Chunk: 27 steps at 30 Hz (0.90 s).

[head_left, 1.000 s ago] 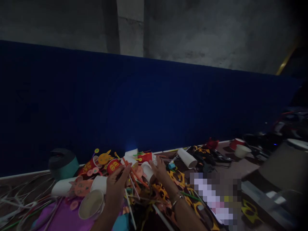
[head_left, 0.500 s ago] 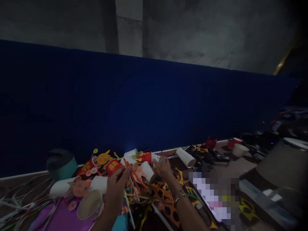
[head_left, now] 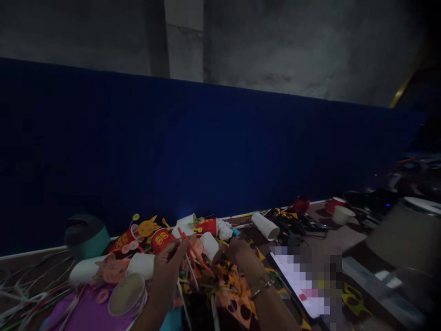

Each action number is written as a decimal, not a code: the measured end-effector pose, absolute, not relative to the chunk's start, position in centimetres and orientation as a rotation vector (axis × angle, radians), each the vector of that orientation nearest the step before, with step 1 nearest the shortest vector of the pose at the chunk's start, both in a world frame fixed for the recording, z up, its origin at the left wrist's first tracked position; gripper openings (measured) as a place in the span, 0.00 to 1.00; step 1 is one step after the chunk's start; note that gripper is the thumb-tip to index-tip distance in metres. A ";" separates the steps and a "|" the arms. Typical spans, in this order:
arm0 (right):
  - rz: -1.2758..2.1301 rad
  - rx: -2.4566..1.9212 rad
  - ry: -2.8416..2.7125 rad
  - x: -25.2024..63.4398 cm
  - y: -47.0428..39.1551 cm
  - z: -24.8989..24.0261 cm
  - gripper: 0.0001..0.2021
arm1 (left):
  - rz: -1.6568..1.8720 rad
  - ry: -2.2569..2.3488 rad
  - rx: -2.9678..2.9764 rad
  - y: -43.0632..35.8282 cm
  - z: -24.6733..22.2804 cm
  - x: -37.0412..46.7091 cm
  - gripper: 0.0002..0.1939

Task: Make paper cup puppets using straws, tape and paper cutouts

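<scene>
My left hand (head_left: pixel 168 257) is closed in a pinch on several thin orange strips (head_left: pixel 196 257), which slant down to the right; a pale thin strip lies among them. My right hand (head_left: pixel 241 257) is low over the heap, just right of a white paper cup (head_left: pixel 208 246); its fingers are dark and smeared, so I cannot tell what they hold. Beneath both hands lie orange paper cutouts with holes (head_left: pixel 237 305). Beyond the hands are a red printed cup (head_left: pixel 161 239), another red cup (head_left: pixel 206 226) and a crumpled white wad (head_left: pixel 224 230).
A teal and dark container (head_left: pixel 87 236) stands at the back left beside loose white cords (head_left: pixel 20 289). A tipped cup (head_left: pixel 128 294) rests on purple sheets (head_left: pixel 69 310). A lit phone (head_left: pixel 292 280) lies at right, near a large grey bucket-like object (head_left: pixel 401 234). A blue partition (head_left: pixel 213 151) rises behind.
My right hand has drawn back toward me from the crumpled white wad, uncovering it and a small blue piece. My left hand stays nearly still with the orange strips.
</scene>
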State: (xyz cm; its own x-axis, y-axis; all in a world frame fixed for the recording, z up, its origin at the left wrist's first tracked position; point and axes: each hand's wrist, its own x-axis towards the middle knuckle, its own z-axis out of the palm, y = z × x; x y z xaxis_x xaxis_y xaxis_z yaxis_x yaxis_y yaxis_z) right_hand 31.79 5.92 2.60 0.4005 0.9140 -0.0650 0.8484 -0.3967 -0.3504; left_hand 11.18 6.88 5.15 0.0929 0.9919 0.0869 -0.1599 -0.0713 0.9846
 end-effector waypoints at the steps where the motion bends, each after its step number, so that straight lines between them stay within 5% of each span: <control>1: 0.352 -2.365 -1.537 31.5 5.8 3.2 0.18 | 1.263 0.982 1.204 6.9 5.0 11.2 0.15; 12: 0.772 -1.394 -1.669 24.1 4.2 6.3 0.12 | 1.155 0.975 1.259 8.1 4.1 11.1 0.15; 27: 0.842 -1.453 -1.676 24.6 4.3 5.0 0.09 | 1.070 0.979 1.282 7.9 4.1 11.2 0.21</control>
